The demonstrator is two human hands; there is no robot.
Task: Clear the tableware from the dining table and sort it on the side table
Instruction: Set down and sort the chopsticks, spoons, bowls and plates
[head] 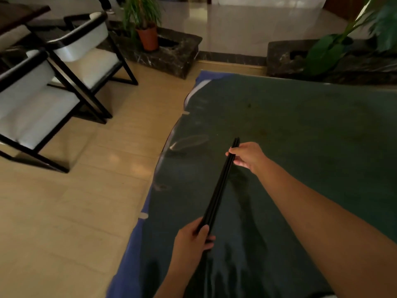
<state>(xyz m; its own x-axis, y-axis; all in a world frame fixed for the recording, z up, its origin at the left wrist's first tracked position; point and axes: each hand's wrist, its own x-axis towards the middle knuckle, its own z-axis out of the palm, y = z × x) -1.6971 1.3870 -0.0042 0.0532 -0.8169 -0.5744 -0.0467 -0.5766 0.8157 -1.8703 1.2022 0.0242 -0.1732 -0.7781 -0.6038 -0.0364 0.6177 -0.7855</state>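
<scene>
Head view: a person stands at a dark green table (300, 130) edged by a blue cloth (129, 250).
Task thing: a bundle of black chopsticks (221, 186), held level just above the tabletop, running from near to far.
Left hand (193, 239): closed around the near end of the chopsticks.
Right hand (247, 157): fingers pinched on the far end of the chopsticks.
Step in hand: probably squaring the sticks into one even bundle; the blur leaves their count unclear.
Next move: calls for keeping both ends aligned while lowering them onto the surface.
Surroundings: two white-cushioned chairs (64, 67) on the left, a potted plant (146, 24) beyond.
Obstacles: none near; the tabletop around the hands shows only reflections.
</scene>
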